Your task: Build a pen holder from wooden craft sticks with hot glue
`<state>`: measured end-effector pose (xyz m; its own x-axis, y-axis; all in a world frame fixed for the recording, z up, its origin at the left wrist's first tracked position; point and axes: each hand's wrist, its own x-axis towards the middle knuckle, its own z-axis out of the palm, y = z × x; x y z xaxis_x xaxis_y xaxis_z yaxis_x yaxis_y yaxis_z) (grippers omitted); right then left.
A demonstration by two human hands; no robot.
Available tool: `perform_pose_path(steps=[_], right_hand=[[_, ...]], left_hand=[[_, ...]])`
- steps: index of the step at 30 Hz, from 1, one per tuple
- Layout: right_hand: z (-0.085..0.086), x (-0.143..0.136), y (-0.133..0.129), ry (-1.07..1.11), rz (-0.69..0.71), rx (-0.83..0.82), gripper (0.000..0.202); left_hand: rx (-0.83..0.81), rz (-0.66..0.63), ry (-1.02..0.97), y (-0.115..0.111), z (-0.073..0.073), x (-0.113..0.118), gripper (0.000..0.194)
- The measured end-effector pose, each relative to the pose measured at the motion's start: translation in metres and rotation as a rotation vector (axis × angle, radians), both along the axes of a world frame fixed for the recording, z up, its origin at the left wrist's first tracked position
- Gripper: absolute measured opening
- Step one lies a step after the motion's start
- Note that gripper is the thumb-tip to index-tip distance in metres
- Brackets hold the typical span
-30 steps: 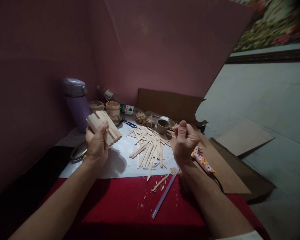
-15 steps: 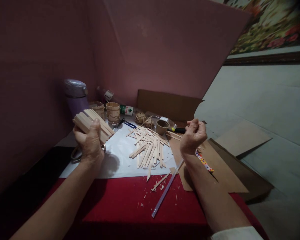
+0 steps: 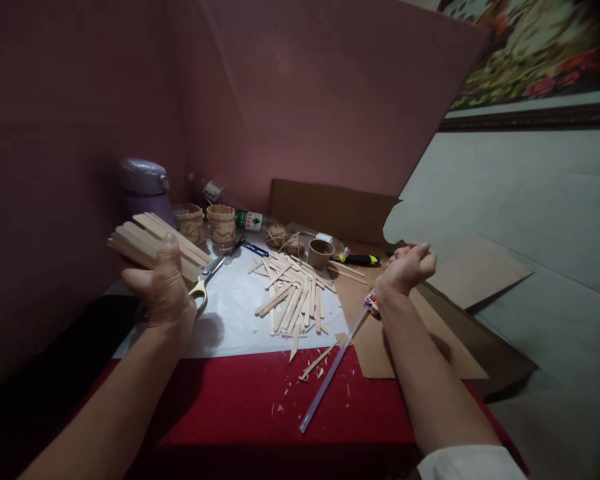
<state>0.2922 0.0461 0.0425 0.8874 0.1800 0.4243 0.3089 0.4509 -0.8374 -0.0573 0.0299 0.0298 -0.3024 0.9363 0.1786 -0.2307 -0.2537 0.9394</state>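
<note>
My left hand (image 3: 163, 283) is closed around a piece made of flat wooden craft sticks (image 3: 150, 243) set side by side, tilted up to the left. Scissors (image 3: 207, 273) lie open just right of that hand. My right hand (image 3: 410, 267) hovers over the cardboard with its fingers curled and its thumb on top; whatever they hold, if anything, is hidden. Below its wrist lies a colourfully patterned object (image 3: 373, 302), partly behind the forearm. A long translucent glue stick (image 3: 325, 390) stretches from near it over the red cloth.
Loose craft sticks (image 3: 295, 293) are heaped on white paper (image 3: 230, 327). Behind them stand a small brown pot (image 3: 321, 255), twine (image 3: 285, 240), two decorated cups (image 3: 222, 227), a purple flask (image 3: 145, 190) and plastic bottles. A black-and-yellow cutter (image 3: 357, 260) rests near the cardboard (image 3: 380, 353).
My left hand has shifted left with the stick piece and turned it, uncovering the scissors. My right hand has moved right and rotated, uncovering the cutter.
</note>
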Motion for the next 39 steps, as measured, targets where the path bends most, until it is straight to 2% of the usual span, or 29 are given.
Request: perform_pose_path(steps=[1,2,4,8,10,11,13,15,17,21,26,32,39], right_hand=[[-0.001,-0.004,0.000,-0.018,0.004,-0.020,0.029],[-0.002,-0.009,0.000,-0.036,0.025,-0.038,0.029],[-0.006,-0.024,-0.002,-0.081,0.142,-0.066,0.025],[-0.012,-0.061,-0.013,-0.358,0.490,-0.193,0.026],[-0.011,-0.073,-0.021,-0.574,0.637,-0.374,0.031],[-0.009,-0.076,-0.025,-0.699,0.658,-0.510,0.032],[-0.004,-0.078,-0.031,-0.941,0.589,-0.863,0.031],[-0.002,-0.076,-0.034,-1.092,0.521,-1.168,0.023],[-0.005,-0.074,-0.035,-1.145,0.541,-1.332,0.014],[-0.017,-0.078,-0.034,-1.142,0.607,-1.416,0.020],[-0.026,-0.079,-0.031,-1.123,0.607,-1.404,0.029],[-0.029,-0.066,-0.024,-1.099,0.565,-1.422,0.024],[-0.035,-0.070,-0.023,-1.090,0.558,-1.421,0.021]], left_hand=[[0.096,0.254,-0.106,-0.003,0.005,0.004,0.038],[0.188,0.373,-0.166,-0.006,0.009,0.008,0.047],[0.247,0.268,-0.200,-0.011,0.013,0.017,0.051],[0.104,-0.263,-0.087,-0.017,0.007,0.028,0.053],[0.053,-0.410,-0.023,-0.018,0.003,0.029,0.057],[0.046,-0.439,-0.004,-0.018,0.001,0.029,0.058],[0.044,-0.454,0.013,-0.018,-0.001,0.029,0.057],[0.030,-0.447,0.014,-0.018,0.000,0.028,0.056],[0.024,-0.435,0.007,-0.017,0.001,0.029,0.056],[0.060,-0.410,0.010,-0.017,0.002,0.030,0.056],[0.073,-0.390,0.006,-0.019,0.002,0.031,0.057],[0.129,-0.367,0.082,-0.018,-0.003,0.029,0.054],[0.126,-0.362,0.091,-0.020,-0.002,0.030,0.055]])
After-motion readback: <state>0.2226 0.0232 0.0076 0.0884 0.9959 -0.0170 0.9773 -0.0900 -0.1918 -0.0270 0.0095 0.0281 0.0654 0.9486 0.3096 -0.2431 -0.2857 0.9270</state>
